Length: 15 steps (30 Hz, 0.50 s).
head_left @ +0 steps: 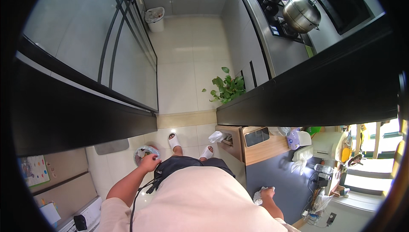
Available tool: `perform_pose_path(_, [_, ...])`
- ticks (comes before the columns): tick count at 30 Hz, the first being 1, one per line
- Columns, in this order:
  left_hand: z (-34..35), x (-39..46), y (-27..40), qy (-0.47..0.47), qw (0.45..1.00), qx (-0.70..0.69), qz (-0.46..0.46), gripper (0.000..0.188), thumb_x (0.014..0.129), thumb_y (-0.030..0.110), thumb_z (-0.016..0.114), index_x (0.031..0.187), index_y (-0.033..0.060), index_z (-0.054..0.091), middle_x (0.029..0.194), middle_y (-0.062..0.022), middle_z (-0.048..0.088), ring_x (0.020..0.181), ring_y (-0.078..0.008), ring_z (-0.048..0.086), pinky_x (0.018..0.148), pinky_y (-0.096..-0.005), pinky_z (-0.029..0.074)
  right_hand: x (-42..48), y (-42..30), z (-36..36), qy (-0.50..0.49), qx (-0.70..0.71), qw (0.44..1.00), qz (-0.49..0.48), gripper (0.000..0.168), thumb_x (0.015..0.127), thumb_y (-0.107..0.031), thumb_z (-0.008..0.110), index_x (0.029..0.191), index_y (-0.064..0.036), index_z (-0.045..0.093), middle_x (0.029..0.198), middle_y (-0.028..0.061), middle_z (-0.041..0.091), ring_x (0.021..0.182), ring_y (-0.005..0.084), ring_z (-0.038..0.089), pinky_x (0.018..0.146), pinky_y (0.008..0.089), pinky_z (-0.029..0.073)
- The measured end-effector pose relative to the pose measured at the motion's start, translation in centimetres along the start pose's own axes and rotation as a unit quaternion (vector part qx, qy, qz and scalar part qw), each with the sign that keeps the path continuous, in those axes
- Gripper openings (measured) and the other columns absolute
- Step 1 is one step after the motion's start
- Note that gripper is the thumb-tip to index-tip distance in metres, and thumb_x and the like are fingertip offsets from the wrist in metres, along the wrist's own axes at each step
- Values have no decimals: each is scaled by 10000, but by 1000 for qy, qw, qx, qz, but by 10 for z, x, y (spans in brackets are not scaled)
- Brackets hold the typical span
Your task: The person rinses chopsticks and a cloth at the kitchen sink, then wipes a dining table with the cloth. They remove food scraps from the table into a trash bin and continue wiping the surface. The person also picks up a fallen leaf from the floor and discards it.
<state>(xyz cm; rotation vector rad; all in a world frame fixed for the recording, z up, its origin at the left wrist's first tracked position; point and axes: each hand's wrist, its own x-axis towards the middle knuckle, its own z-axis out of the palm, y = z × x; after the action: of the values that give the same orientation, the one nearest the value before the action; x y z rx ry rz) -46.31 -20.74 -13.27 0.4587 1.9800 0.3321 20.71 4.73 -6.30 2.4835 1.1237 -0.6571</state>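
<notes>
My right hand (267,193) is over a crumpled white cloth or tissue (257,197), gripping it against the dark grey tabletop (271,174) on my right. My left hand (150,163) hangs beside my dark shorts, its fingers curled. Whether anything lies inside those fingers is hidden. Just beyond that hand, a lined waste bin (140,152) with litter in it stands on the tiled floor. A black cable (135,200) runs down my left side.
Ahead, a doorway opens between a sliding glass door (134,53) and a black partition (306,85). A leafy plant (227,86) juts out there. A steel pot (301,14) sits on the hob. A phone (257,137), tissue packs and a water bottle (323,168) crowd the right side.
</notes>
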Motion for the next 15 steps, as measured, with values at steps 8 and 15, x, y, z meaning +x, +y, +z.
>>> perform_pose_path(8, [-86, 34, -40, 13, 999, -36, 18, 538, 909, 354, 777, 1316, 8, 710, 1191, -175, 782, 1089, -297, 756, 970, -391, 580, -60, -55, 4, 9, -170, 984, 45, 743, 833, -236, 803, 1496, -55, 520, 1699, 252, 322, 1563, 447, 339, 1193, 501, 445])
perform_pose_path(15, [-115, 41, -28, 19, 994, -107, 29, 515, 914, 278, 772, 1325, -21, 694, 1165, -168, 783, 1042, -247, 754, 938, -360, 586, -156, -219, 1, -83, -186, 941, -269, 516, 874, -432, 723, 1251, -80, 738, 1216, 174, 768, 1181, 356, 718, 1012, 467, 568])
